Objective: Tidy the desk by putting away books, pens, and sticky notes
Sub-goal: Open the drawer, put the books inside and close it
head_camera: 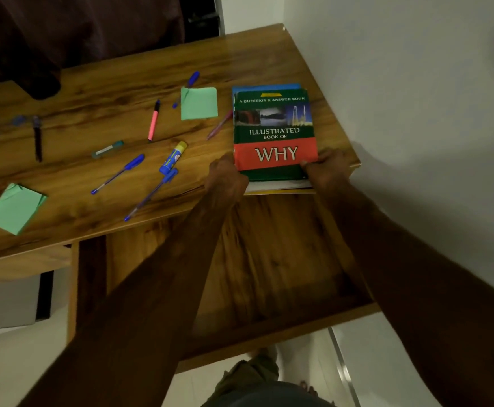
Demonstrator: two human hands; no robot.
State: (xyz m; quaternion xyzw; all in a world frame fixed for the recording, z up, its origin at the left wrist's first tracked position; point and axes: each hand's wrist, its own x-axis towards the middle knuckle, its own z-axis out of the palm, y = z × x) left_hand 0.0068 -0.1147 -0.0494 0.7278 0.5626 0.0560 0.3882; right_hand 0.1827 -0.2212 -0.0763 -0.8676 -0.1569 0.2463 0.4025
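A green and red book titled "Illustrated Book of Why" point(275, 133) lies on top of another book at the desk's right front corner. My left hand point(226, 177) grips the stack's near left corner and my right hand point(325, 168) grips its near right corner. Two green sticky note pads lie on the desk, one in the middle point(199, 103) and one at the near left point(13, 208). Several pens are scattered: a pink highlighter point(153, 120), blue pens point(118, 173) point(150, 195) point(187, 88), a pink pen point(219, 125) beside the book, and a black pen point(37, 138).
A wooden drawer point(269, 259) stands pulled out below the desk edge, under my forearms. A blue and yellow glue stick point(173, 158) and a small teal lead case point(107, 149) lie mid-desk. A white wall borders the right; dark cloth hangs at the back left.
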